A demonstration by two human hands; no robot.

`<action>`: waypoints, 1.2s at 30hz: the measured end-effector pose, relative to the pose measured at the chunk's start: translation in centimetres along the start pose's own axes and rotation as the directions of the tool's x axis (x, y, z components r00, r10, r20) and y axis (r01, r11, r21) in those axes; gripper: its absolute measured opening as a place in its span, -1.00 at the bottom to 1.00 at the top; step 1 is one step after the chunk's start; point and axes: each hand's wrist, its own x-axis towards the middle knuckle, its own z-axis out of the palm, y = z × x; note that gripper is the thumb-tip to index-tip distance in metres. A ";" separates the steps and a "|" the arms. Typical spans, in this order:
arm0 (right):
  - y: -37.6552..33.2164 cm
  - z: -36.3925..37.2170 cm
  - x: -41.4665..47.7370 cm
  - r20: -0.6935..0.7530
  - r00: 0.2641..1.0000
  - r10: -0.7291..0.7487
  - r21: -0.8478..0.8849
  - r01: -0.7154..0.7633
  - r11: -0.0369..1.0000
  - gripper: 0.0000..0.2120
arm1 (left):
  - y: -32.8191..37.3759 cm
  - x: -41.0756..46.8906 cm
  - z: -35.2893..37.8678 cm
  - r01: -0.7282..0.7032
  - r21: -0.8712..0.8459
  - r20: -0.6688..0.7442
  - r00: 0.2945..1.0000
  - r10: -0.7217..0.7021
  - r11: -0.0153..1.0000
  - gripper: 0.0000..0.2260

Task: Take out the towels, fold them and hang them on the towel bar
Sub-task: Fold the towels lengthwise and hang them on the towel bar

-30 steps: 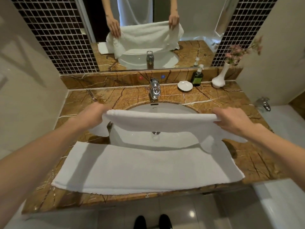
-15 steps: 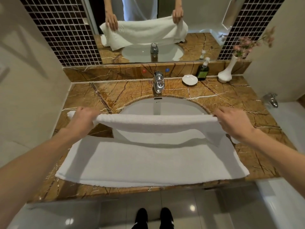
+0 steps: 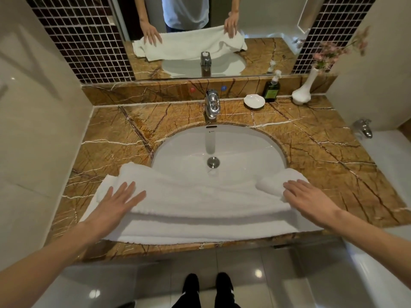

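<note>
A white towel (image 3: 200,205) lies folded lengthwise on the front strip of the brown marble counter (image 3: 106,138), its far edge sagging over the rim of the sink (image 3: 222,147). My left hand (image 3: 117,203) rests flat on the towel's left end with fingers straight and spread. On the right end, where the cloth is bunched into a small roll, my right hand (image 3: 304,196) lies flat with fingers straight. No towel bar is in view.
A chrome faucet (image 3: 212,104) stands behind the sink. A white soap dish (image 3: 254,101), a dark pump bottle (image 3: 271,90) and a white vase with pink flowers (image 3: 303,90) sit at the back right. A bathtub (image 3: 387,196) adjoins on the right; a mirror (image 3: 200,30) hangs above.
Both hands brought the towel's lifted far edge toward me and laid it over the near half. They let go of the edge and now lie flat on the folded towel.
</note>
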 end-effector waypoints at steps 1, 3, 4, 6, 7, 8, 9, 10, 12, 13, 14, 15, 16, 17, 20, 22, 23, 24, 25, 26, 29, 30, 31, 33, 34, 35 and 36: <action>0.0 0.6 -0.4 0.046 0.999 0.020 -0.017 -0.019 1.000 -0.56 | 0.1 -0.2 0.2 0.000 -0.001 0.025 1.000 0.000 1.000 -0.10; 0.1 2.3 -1.6 0.184 0.981 0.060 -0.046 -0.053 0.998 -0.39 | 0.2 -0.5 0.5 0.008 0.012 0.070 0.997 -0.009 1.000 -0.12; 0.2 3.0 -2.1 0.243 0.968 0.070 -0.046 -0.060 0.997 -0.35 | 0.3 -0.5 0.4 0.027 0.020 0.093 0.995 -0.029 0.999 -0.13; 0.4 3.6 -2.9 0.322 0.941 0.108 -0.028 -0.105 0.994 -0.29 | 0.2 -0.3 0.4 0.093 0.024 0.102 0.990 -0.095 0.995 -0.15; 0.5 3.8 -3.1 0.331 0.934 0.131 -0.043 -0.123 0.991 -0.28 | 0.3 -0.1 0.2 0.155 0.008 0.112 0.982 -0.155 0.988 -0.17; 0.5 3.8 -3.3 0.342 0.926 0.159 -0.074 -0.142 0.987 -0.28 | 0.2 0.2 0.0 0.202 -0.012 0.122 0.972 -0.199 0.979 -0.18; 0.5 3.9 -3.4 0.346 0.919 0.189 -0.095 -0.166 0.982 -0.28 | 0.2 0.4 -0.4 0.240 -0.051 0.132 0.964 -0.231 0.970 -0.19; 0.6 4.0 -3.5 0.347 0.913 0.213 -0.109 -0.187 0.976 -0.29 | 0.3 0.7 -0.6 0.261 -0.092 0.132 0.960 -0.248 0.961 -0.22; 0.7 4.0 -3.6 0.367 0.894 0.257 -0.158 -0.213 0.964 -0.30 | 0.6 1.1 -1.3 0.255 -0.120 0.139 0.961 -0.238 0.959 -0.38; 0.9 3.8 -3.6 0.376 0.882 0.284 -0.177 -0.232 0.956 -0.30 | 0.7 1.3 -1.9 0.265 -0.162 0.107 0.962 -0.250 0.951 -0.49; 1.2 3.5 -3.7 0.375 0.873 0.312 -0.187 -0.258 0.948 -0.28 | 0.4 1.4 -2.1 0.270 -0.197 0.055 0.963 -0.264 0.942 -0.55; 1.6 3.2 -3.8 0.368 0.869 0.330 -0.199 -0.273 0.941 -0.27 | 0.1 1.5 -2.5 0.265 -0.195 -0.002 0.963 -0.271 0.944 -0.54; 1.9 3.0 -3.8 0.361 0.869 0.338 -0.216 -0.275 0.937 -0.28 | -0.2 1.6 -2.7 0.250 -0.146 -0.048 0.965 -0.259 0.957 -0.46; 2.3 2.8 -4.0 0.359 0.870 0.338 -0.238 -0.265 0.935 -0.28 | -0.6 1.6 -2.6 0.208 -0.095 -0.087 0.972 -0.216 0.973 -0.34; 2.6 2.9 -4.7 0.367 0.879 0.303 -0.298 -0.197 0.934 -0.30 | -1.5 0.8 -1.8 0.106 0.152 -0.096 0.991 -0.092 0.983 -0.17; 2.3 3.3 -5.2 0.348 0.897 0.273 -0.301 -0.168 0.939 -0.34 | -1.6 0.2 -1.0 0.079 0.220 -0.058 0.996 -0.068 0.972 -0.15; 2.1 3.6 -5.4 0.334 0.907 0.255 -0.294 -0.157 0.943 -0.36 | -1.4 -0.1 -0.6 0.082 0.227 0.000 0.996 -0.084 0.971 -0.14; 1.7 3.9 -5.6 0.344 0.909 0.235 -0.287 -0.137 0.948 -0.39 | -1.2 -0.4 -0.1 0.085 0.249 0.073 0.992 -0.106 0.965 -0.13; 1.4 4.2 -5.8 0.382 0.898 0.220 -0.281 -0.113 0.953 -0.41 | -1.1 -0.6 0.5 0.085 0.275 0.135 0.983 -0.126 0.958 -0.13; 1.1 4.5 -6.0 0.434 0.875 0.213 -0.277 -0.095 0.956 -0.41 | -1.0 -0.9 0.9 0.097 0.270 0.174 0.974 -0.148 0.958 -0.14; 0.3 4.8 -6.0 0.526 0.825 0.205 -0.270 -0.066 0.961 -0.42 | -0.7 -1.7 2.4 0.147 0.173 0.218 0.959 -0.183 0.974 -0.17; 0.1 4.6 -5.8 0.541 0.816 0.204 -0.262 -0.067 0.963 -0.43 | -0.7 -1.9 2.6 0.168 0.136 0.235 0.952 -0.197 0.976 -0.16; -0.2 4.3 -5.6 0.553 0.807 0.207 -0.250 -0.077 0.965 -0.43 | -0.6 -2.0 2.7 0.187 0.115 0.256 0.943 -0.211 0.976 -0.15; -0.7 3.5 -5.4 0.588 0.779 0.216 -0.225 -0.099 0.969 -0.41 | -0.3 -2.1 2.6 0.204 0.078 0.274 0.937 -0.218 0.976 -0.14; -0.9 3.0 -5.4 0.604 0.769 0.211 -0.206 -0.105 0.973 -0.40 | -0.2 -2.1 2.5 0.206 0.064 0.283 0.935 -0.216 0.976 -0.13; -0.9 2.5 -5.3 0.615 0.760 0.209 -0.188 -0.117 0.975 -0.39 | -0.1 -2.0 2.3 0.206 0.055 0.291 0.933 -0.213 0.977 -0.13; -0.9 1.9 -5.0 0.623 0.753 0.214 -0.177 -0.131 0.975 -0.39 | 0.0 -2.0 1.9 0.199 0.063 0.295 0.932 -0.209 0.978 -0.13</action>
